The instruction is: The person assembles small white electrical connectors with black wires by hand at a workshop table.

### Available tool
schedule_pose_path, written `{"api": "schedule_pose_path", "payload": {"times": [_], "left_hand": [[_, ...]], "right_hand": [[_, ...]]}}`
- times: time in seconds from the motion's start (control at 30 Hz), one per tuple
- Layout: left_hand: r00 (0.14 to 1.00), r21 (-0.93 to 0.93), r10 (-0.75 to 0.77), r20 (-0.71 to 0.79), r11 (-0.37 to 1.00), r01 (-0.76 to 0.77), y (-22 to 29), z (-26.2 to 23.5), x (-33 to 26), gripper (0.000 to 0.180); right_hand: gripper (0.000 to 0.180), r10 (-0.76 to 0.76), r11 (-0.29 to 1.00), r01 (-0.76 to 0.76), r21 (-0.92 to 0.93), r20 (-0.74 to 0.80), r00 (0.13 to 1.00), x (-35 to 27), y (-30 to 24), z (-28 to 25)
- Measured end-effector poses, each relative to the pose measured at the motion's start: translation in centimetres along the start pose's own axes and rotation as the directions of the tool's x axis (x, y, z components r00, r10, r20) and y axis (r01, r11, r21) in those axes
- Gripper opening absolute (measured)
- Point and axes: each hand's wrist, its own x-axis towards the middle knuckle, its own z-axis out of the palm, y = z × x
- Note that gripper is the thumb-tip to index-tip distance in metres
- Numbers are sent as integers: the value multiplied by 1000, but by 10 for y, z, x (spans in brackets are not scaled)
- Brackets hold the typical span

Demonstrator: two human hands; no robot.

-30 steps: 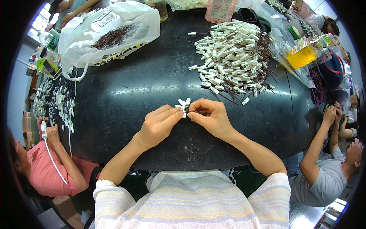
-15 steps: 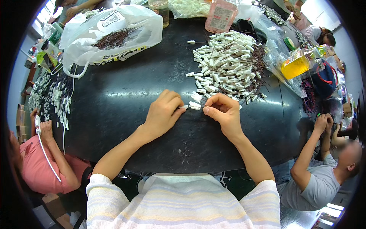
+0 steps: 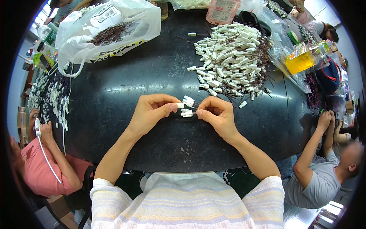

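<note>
Between thumb and forefinger my left hand (image 3: pixel 154 110) pinches a small white plastic connector (image 3: pixel 180 105). My right hand (image 3: pixel 218 115) is closed in a pinch on thin dark wires. White connectors (image 3: pixel 187 113) at the ends of those wires point toward my left hand, one farther and one nearer to me. Both hands are held close together over the black table (image 3: pixel 114 114). Beyond my right hand lies a large heap of white connectors (image 3: pixel 228 57) with brown wires, and a single loose connector (image 3: pixel 243 104) is near its front edge.
A white plastic bag (image 3: pixel 141 26) holding brown wires lies at the far left. Several bottles and clear bags, including a yellow bottle (image 3: pixel 301 59), stand at the right. People work at both sides: one in pink (image 3: pixel 49 164), one in grey (image 3: pixel 316 187). More connectors (image 3: pixel 57 99) lie left.
My left hand has turned, showing its thumb and the white connector it pinches. My right hand has shifted slightly left and nearer, bringing the wired connectors along.
</note>
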Motion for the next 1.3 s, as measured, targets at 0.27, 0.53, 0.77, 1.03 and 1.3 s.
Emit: {"api": "schedule_pose_path", "payload": {"times": [0.27, 0.53, 0.77, 1.03, 1.3], "left_hand": [[997, 130, 61, 42, 989, -66, -7, 6, -1, 15], [996, 207, 50, 77, 976, -65, -9, 14, 1, 15], [954, 118, 232, -192, 970, -212, -2, 0, 7, 20], [913, 193, 273, -304, 956, -221, -23, -9, 17, 19], [900, 190, 332, -283, 939, -287, -29, -14, 22, 17]], "right_hand": [[6, -49, 991, 51, -122, 23, 999, 0, 3, 3], [7, -133, 968, 146, -205, 74, 988, 2, 3, 2], [10, 59, 968, -85, 236, 116, 992, 4, 0, -13], [12, 148, 417, -424, 804, 400, 904, 8, 11, -22], [14, 1, 997, -5, 75, 53, 999, 11, -40, -39]]}}
